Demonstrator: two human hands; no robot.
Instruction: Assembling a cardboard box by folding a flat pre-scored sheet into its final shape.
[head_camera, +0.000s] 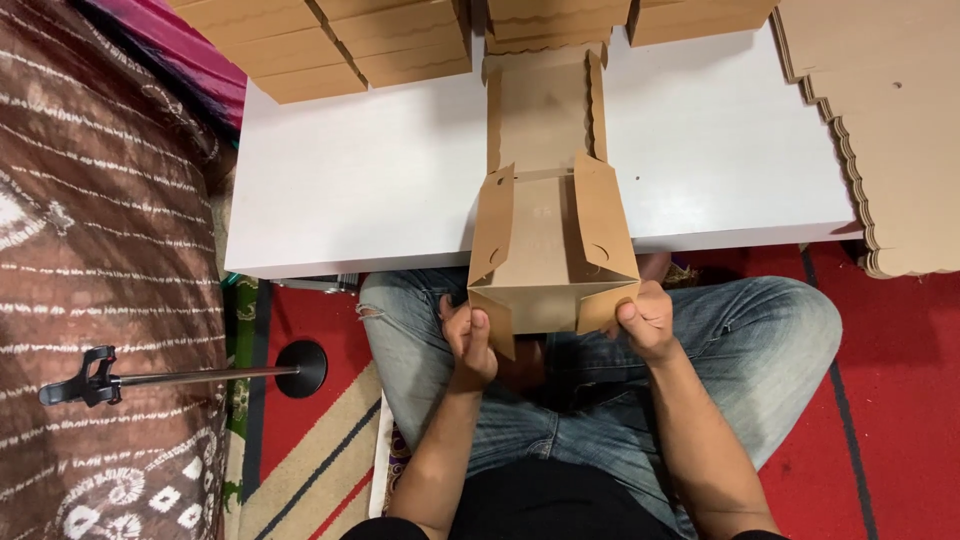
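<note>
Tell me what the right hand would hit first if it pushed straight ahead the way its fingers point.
The right hand already grips the half-folded brown cardboard box; pushed onward, it would probably meet the near edge of the low white table, though depth is unclear.

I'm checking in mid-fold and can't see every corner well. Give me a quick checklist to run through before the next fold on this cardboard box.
1. Left hand pinches the near left corner flap of the cardboard box: ok.
2. Right hand grips the near right corner flap: ok.
3. Both side walls stand up: ok.
4. Lid panel lies flat on the white table, pointing away: ok.
5. Corner tabs tucked inside the near wall: cannot tell, the hands hide them.
6. Stack of flat blanks clear of the box: ok.
</note>
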